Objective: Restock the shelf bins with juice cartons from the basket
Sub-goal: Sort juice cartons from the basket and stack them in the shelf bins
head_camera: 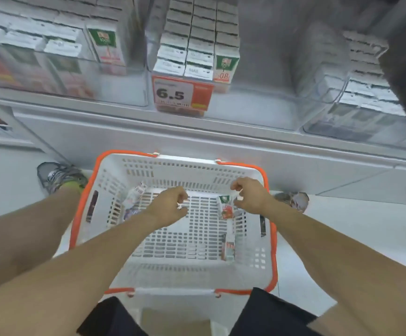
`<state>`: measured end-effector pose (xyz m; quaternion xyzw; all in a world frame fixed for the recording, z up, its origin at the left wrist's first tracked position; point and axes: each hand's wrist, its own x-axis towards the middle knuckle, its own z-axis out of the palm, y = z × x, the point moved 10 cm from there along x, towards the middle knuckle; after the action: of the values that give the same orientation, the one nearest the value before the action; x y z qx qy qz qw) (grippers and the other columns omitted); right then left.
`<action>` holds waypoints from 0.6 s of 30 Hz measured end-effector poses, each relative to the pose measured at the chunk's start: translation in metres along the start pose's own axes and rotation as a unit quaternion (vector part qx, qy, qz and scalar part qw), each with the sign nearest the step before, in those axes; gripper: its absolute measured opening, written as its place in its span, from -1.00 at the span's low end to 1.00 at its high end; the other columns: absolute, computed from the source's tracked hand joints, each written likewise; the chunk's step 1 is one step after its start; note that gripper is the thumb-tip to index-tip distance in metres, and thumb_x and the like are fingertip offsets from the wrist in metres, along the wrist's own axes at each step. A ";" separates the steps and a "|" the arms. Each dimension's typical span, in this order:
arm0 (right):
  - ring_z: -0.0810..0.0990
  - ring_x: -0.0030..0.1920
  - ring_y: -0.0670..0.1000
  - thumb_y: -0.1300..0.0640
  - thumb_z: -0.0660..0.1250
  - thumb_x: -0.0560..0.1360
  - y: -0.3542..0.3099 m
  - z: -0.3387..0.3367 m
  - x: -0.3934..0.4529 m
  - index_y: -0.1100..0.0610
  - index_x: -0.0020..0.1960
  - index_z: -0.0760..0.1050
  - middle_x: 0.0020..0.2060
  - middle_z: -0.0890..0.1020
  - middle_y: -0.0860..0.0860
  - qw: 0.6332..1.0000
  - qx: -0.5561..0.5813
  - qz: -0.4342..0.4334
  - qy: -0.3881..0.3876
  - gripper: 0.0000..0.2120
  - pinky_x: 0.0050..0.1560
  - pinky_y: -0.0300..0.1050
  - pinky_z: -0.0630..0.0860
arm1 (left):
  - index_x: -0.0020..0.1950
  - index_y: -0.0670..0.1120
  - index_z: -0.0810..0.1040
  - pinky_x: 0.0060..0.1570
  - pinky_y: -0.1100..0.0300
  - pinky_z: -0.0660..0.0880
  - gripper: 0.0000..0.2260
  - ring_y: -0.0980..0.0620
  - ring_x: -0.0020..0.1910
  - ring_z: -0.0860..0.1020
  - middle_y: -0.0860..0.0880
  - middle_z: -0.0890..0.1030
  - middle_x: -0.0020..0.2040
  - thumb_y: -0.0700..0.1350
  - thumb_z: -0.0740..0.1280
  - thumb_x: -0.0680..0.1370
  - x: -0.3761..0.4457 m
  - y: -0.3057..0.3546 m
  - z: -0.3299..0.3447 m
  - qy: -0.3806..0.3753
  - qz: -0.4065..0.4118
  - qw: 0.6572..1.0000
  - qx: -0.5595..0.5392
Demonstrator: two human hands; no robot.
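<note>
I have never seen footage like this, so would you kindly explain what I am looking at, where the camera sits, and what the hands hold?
No machine here: a camera worn on a person's head looks down at their two bare arms. On the floor stands a white plastic basket with orange rim, holding three small juice cartons. The right hand pinches the top of one green-and-red carton. The left hand is curled and seems to hold nothing. Above are clear shelf bins packed with cartons and an orange price tag.
</note>
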<state>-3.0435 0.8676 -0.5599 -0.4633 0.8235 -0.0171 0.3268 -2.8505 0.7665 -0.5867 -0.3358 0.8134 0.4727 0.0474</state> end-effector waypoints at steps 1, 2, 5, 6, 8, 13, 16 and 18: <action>0.54 0.13 0.11 0.26 0.46 0.45 0.010 0.015 0.005 0.16 0.32 0.46 0.23 0.49 0.13 0.999 -0.029 0.013 -0.011 -0.54 0.21 0.02 0.50 | 0.07 -0.05 0.46 -0.03 0.07 0.49 -0.82 -0.17 -0.05 0.54 -0.07 0.52 0.00 -0.17 0.41 0.52 -0.001 -0.025 0.014 -0.007 -0.031 0.999 -0.009; 0.50 0.19 0.13 0.26 0.45 0.45 0.020 0.030 0.010 0.13 0.37 0.42 0.27 0.44 0.13 0.997 -0.068 0.024 -0.029 -0.49 0.21 0.03 0.49 | 0.11 -0.06 0.47 -0.01 0.11 0.47 -0.80 -0.13 -0.02 0.53 -0.05 0.50 0.03 -0.16 0.41 0.53 -0.003 -0.049 0.025 -0.010 -0.062 0.998 -0.010; 0.33 0.36 0.15 0.37 0.37 0.43 0.037 0.065 0.020 0.09 0.48 0.28 0.37 0.33 0.12 0.982 -0.172 0.027 -0.075 -0.33 0.27 0.06 0.46 | 0.26 -0.14 0.49 0.13 0.06 0.48 -0.67 -0.04 0.09 0.50 -0.05 0.47 0.15 -0.16 0.43 0.52 -0.012 -0.117 0.039 0.016 -0.176 0.984 -0.021; 0.30 0.38 0.15 0.39 0.36 0.42 0.040 0.072 0.023 0.10 0.49 0.26 0.37 0.33 0.12 0.977 -0.198 0.025 -0.080 -0.31 0.29 0.04 0.44 | 0.28 -0.15 0.49 0.16 0.03 0.49 -0.64 -0.07 0.13 0.51 -0.09 0.49 0.18 -0.17 0.44 0.51 -0.016 -0.135 0.038 0.038 -0.207 0.977 -0.024; 0.30 0.36 0.15 0.39 0.37 0.41 0.038 0.076 0.031 0.14 0.47 0.25 0.31 0.39 0.13 0.965 -0.250 0.016 -0.074 -0.32 0.23 -0.04 0.41 | 0.29 -0.15 0.48 0.16 -0.04 0.50 -0.60 -0.12 0.13 0.53 -0.15 0.47 0.26 -0.14 0.46 0.49 -0.025 -0.163 0.031 0.092 -0.248 0.964 -0.010; 0.40 0.23 0.12 0.36 0.43 0.37 0.035 0.069 0.048 0.13 0.34 0.38 0.10 0.57 0.10 0.989 -0.146 0.008 -0.026 -0.42 0.04 -0.04 0.45 | 0.28 -0.21 0.40 0.24 -0.08 0.37 -0.42 -0.26 0.24 0.41 -0.26 0.43 0.26 -0.06 0.55 0.38 -0.045 -0.201 0.029 0.162 -0.306 0.933 0.095; 0.53 0.10 0.06 0.21 0.59 0.30 0.036 0.063 0.047 0.10 0.27 0.45 0.08 0.59 0.02 0.999 0.002 0.040 -0.022 -0.41 0.04 -0.04 0.55 | 0.38 -0.28 0.28 0.27 -0.09 0.35 -0.26 -0.28 0.28 0.39 -0.31 0.41 0.28 -0.01 0.56 0.38 -0.050 -0.216 0.033 0.154 -0.365 0.912 0.103; 0.56 0.01 0.03 0.18 0.62 0.29 0.029 0.063 0.044 0.10 0.24 0.45 0.06 0.55 -0.02 0.996 0.066 0.046 -0.029 -0.40 -0.06 -0.11 0.55 | 0.39 -0.28 0.26 0.27 -0.08 0.33 -0.29 -0.29 0.29 0.38 -0.32 0.40 0.30 -0.05 0.54 0.40 -0.049 -0.220 0.033 0.165 -0.374 0.905 0.120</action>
<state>-3.0462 0.8679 -0.6425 -0.4031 0.8311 -0.0428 0.3808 -2.6913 0.7455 -0.7477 -0.6800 0.6749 0.2572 0.1260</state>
